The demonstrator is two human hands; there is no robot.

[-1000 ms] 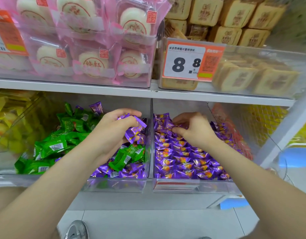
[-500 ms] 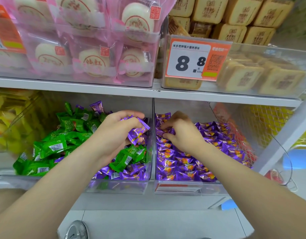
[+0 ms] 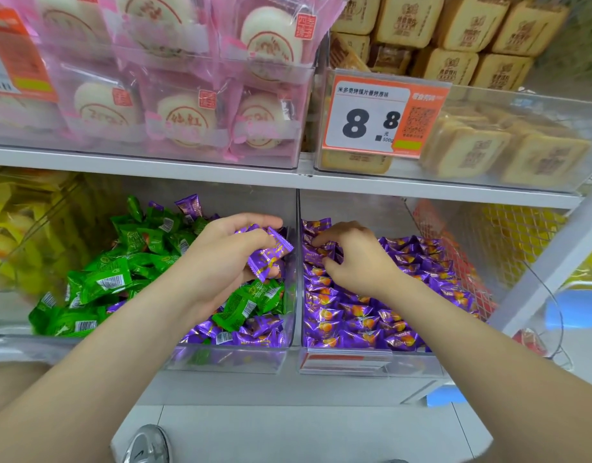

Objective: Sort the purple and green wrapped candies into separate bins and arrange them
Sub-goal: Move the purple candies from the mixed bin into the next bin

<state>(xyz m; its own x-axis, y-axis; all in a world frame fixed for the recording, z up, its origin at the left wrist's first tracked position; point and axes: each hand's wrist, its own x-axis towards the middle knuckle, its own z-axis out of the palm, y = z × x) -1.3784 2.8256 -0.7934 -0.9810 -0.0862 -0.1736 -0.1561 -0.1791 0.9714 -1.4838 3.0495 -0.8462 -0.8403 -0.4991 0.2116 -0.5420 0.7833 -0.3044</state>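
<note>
Fingers of my left hand are curled tight round a purple handful, held above the left bin at its two o'clock corner; I judge that keeps the hop across to the right bin short. My right hand bends over that bin's eleven o'clock corner, fingertips and thumb pinching the purple candies there, probably squaring the rows (they lie neat and face-up). Green candies fill the left bin from nine to twelve o'clock; purple strays lie at its six o'clock, so from my seat the sorting looks unfinished.
</note>
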